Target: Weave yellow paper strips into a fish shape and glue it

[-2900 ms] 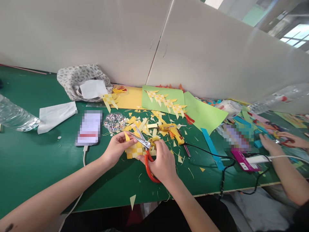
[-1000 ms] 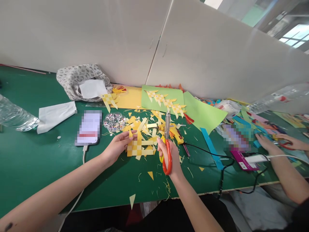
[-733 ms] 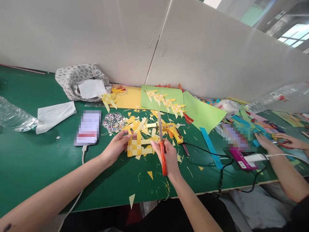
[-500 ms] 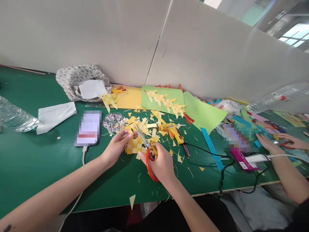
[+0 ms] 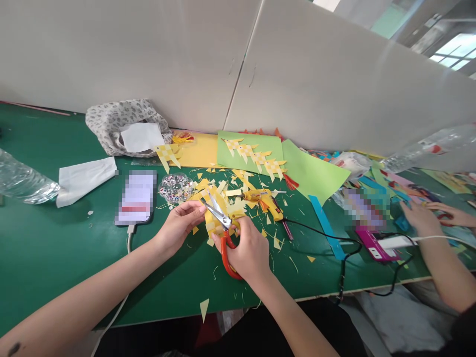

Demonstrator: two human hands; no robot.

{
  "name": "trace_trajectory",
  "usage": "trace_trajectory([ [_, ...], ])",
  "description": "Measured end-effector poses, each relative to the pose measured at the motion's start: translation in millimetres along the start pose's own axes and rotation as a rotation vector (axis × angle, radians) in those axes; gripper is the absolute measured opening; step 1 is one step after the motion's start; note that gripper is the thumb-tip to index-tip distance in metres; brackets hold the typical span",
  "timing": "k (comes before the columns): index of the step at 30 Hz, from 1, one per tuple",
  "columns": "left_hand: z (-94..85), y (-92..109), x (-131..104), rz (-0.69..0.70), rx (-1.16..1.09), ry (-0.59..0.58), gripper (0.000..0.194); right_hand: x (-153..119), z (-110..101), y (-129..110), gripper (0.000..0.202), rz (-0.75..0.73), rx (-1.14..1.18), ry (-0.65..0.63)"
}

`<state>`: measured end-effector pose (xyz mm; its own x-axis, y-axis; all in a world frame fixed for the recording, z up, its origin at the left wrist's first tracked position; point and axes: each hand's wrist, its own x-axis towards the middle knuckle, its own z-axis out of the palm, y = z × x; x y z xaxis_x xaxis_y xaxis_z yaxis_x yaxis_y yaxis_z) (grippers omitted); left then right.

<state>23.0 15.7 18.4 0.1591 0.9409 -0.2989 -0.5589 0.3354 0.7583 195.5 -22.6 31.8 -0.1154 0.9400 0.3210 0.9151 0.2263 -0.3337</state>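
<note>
My right hand (image 5: 250, 248) is closed round the handles of red-handled scissors (image 5: 219, 214), whose blades are parted and point up and left. My left hand (image 5: 183, 222) pinches the left edge of a yellow checkered woven paper piece (image 5: 211, 225), close to the blade tips. The scissors lie across this piece and partly hide it. Yellow paper scraps (image 5: 223, 191) are heaped just behind. A yellow hot glue gun (image 5: 266, 199) lies to the right of the scraps. Beyond are several woven yellow paper fish (image 5: 256, 156) on a green sheet (image 5: 277, 144).
A phone (image 5: 137, 196) on a cable and a round case of beads (image 5: 175, 187) lie left of the scraps. A cloth bag (image 5: 111, 124) stands against the wall. At the right, a co-worker's hands (image 5: 422, 218) work near a magenta power strip (image 5: 375, 245) and black cord.
The woven paper piece has turned and tilted between my hands, with the scissor blades now spread wider across it. The co-worker's hands have shifted slightly.
</note>
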Motion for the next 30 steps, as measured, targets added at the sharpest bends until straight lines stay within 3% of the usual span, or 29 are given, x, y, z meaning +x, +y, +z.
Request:
trace_trajectory([
  [18,1.5,-7.5,-3.7,-0.069,-0.117,-0.100,0.014,0.8,3.1,0.0,0.039,-0.069,-0.055,0.041],
  [30,2.9,-6.0,-3.3,-0.096,-0.115,-0.091,0.017,0.6,4.0,0.1,0.038,-0.063,-0.037,0.056],
])
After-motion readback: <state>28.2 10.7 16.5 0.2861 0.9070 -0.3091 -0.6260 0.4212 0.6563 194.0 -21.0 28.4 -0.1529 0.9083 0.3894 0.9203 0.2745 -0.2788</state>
